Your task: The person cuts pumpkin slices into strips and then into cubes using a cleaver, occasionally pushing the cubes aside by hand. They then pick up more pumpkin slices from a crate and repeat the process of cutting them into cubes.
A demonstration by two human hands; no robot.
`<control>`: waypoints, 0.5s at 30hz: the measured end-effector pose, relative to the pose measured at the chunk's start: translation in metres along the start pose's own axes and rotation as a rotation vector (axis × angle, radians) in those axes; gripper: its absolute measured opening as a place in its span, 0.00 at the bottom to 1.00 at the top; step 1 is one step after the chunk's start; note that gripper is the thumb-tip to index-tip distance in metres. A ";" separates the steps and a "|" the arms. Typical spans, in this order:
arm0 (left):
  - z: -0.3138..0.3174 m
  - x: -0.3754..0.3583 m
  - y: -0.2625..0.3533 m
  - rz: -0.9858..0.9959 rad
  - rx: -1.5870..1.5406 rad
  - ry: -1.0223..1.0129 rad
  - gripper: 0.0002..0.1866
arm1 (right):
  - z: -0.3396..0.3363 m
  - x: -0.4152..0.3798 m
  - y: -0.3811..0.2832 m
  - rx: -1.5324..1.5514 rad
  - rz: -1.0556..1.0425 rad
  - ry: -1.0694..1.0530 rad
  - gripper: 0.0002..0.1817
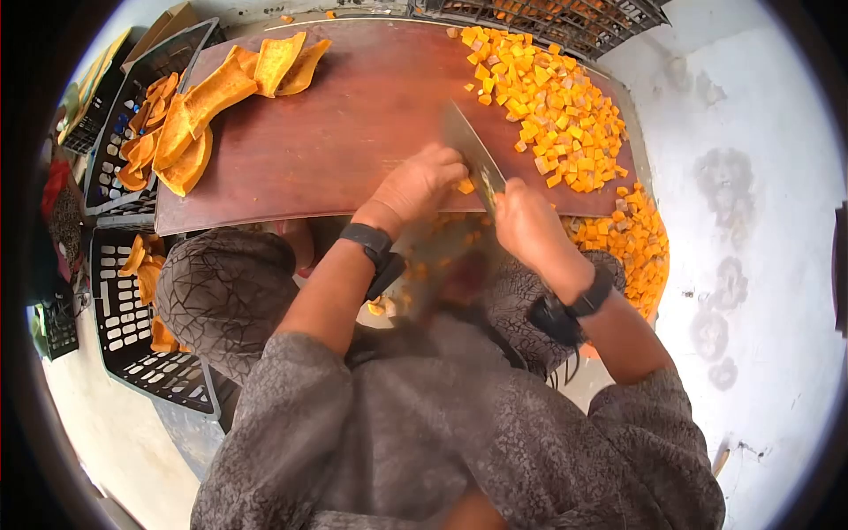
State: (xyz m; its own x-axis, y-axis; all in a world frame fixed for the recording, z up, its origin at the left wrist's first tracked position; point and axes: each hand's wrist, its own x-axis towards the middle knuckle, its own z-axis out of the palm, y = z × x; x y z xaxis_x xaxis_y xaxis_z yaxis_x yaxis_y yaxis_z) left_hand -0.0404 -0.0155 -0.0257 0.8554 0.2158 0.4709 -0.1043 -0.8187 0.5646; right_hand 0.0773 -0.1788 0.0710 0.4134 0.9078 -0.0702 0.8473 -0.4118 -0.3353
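Note:
My right hand [533,228] grips the handle of a broad-bladed kitchen knife [475,152], its blade tilted up and to the left over the near edge of the red-brown board [353,115]. Just left of the blade, my left hand [422,181] is closed, fingers bent, with a small orange pumpkin piece [465,185] at its fingertips. Most of what those fingers hold is hidden. A heap of pumpkin cubes [565,115] covers the board's right side. Long curved pumpkin slices [216,93] lie overlapping at its left end.
Black plastic crates with pumpkin slices stand on the left, one upper crate [106,163] and one lower crate [132,331]. More cubes [638,252] are piled below the board's right edge. Another dark crate [565,22] sits behind the board. A white wall [751,221] bounds the right.

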 end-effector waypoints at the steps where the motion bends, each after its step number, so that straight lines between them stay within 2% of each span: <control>1: -0.003 0.003 0.000 0.010 0.010 -0.001 0.11 | 0.005 0.010 0.003 0.004 -0.058 0.035 0.11; 4: -0.008 0.006 -0.002 0.016 0.023 -0.006 0.11 | 0.006 0.016 -0.001 -0.033 0.033 0.014 0.11; 11: -0.005 0.005 0.000 -0.031 0.027 -0.019 0.12 | -0.001 0.007 -0.010 -0.083 0.079 -0.077 0.11; 15: -0.004 0.006 -0.004 0.011 0.010 -0.009 0.12 | 0.023 0.036 -0.010 -0.021 0.071 0.015 0.11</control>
State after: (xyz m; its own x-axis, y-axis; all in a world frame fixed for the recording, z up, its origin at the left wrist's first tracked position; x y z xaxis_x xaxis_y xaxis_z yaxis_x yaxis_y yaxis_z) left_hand -0.0370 -0.0085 -0.0226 0.8587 0.2017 0.4710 -0.1088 -0.8265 0.5523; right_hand 0.0755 -0.1401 0.0500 0.4778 0.8749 -0.0787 0.8224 -0.4770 -0.3100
